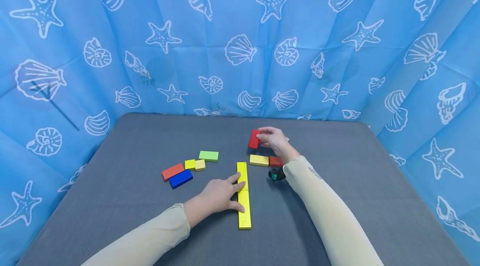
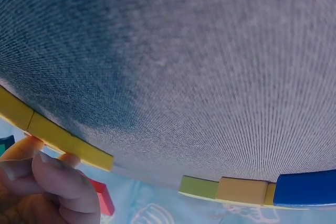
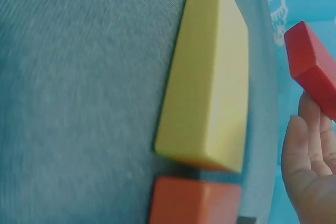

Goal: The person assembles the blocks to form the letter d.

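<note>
My right hand pinches a red block over the far middle of the table. In the right wrist view, the same red block tilts above my fingertips. Below it, a pale yellow block lies end to end with a brown-red block. My left hand spreads its fingers against two bright yellow blocks, which form one long straight row pointing away from me. The left wrist view shows fingertips at the side of that yellow row.
Left of the row lie an orange-red block, a blue block, two small yellow blocks and a light green block. A small black thing with a green patch sits by the right sleeve. A blue curtain hangs behind the grey table.
</note>
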Demonstrator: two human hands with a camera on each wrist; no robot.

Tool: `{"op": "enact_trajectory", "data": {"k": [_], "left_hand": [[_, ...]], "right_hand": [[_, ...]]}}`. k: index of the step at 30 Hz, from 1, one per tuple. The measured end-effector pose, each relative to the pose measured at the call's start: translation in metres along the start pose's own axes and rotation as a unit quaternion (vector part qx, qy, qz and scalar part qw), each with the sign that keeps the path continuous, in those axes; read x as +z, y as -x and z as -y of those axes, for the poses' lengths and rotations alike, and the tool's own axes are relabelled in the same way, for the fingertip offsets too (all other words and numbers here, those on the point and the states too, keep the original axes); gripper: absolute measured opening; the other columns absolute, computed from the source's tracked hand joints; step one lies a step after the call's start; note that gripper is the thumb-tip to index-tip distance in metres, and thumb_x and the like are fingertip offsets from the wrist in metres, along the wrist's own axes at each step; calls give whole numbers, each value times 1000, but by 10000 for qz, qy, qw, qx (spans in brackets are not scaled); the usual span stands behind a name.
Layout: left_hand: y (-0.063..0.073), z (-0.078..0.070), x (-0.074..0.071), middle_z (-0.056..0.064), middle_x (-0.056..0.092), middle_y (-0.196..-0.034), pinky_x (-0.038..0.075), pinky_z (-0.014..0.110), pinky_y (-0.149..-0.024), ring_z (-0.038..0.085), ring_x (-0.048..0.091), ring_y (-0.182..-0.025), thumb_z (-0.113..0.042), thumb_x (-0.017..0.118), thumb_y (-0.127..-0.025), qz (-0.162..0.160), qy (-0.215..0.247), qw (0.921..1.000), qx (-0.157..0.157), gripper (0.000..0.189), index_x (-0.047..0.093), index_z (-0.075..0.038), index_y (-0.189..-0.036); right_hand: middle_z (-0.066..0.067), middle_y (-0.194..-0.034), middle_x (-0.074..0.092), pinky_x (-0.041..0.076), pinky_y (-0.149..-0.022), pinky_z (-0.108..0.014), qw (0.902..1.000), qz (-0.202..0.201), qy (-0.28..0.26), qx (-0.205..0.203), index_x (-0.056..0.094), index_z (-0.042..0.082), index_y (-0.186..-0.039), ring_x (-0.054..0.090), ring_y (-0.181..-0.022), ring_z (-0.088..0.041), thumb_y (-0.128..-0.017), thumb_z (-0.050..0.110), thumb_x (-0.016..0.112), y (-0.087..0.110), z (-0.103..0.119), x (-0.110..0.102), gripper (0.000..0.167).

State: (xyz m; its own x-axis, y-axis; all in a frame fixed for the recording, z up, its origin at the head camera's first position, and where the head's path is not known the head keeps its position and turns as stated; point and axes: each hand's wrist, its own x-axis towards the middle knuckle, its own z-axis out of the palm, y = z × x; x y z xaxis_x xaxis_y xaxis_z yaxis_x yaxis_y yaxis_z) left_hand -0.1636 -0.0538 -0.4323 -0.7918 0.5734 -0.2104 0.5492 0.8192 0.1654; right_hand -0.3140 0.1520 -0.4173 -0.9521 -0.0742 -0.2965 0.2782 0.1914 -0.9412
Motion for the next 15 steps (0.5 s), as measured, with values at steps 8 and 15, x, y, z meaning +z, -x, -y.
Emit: {"op": "enact_trajectory", "data": {"k": [8,15], "left_hand": [[0,1,-1,5,38,-153,51,39,-87,27,61,-115,-65,64,-81,3,18,10000,10,78,49,-23,-145],[0,0,-2,5,38,-153,51,39,-88,26,59,-117,-64,64,-82,39,17,10000,12,77,48,-23,-145]], "right_hand": [[-16,-126,58,46,-97,-42,9968,233,764,36,59,4,-130,58,-108,-29,-95,11,63,-7,-5,14,35],[-15,-120,61,38,-104,-47,9862,449,1590,36,63,6,-126,55,-109,-29,-94,14,66,-10,-6,25,33]]}}
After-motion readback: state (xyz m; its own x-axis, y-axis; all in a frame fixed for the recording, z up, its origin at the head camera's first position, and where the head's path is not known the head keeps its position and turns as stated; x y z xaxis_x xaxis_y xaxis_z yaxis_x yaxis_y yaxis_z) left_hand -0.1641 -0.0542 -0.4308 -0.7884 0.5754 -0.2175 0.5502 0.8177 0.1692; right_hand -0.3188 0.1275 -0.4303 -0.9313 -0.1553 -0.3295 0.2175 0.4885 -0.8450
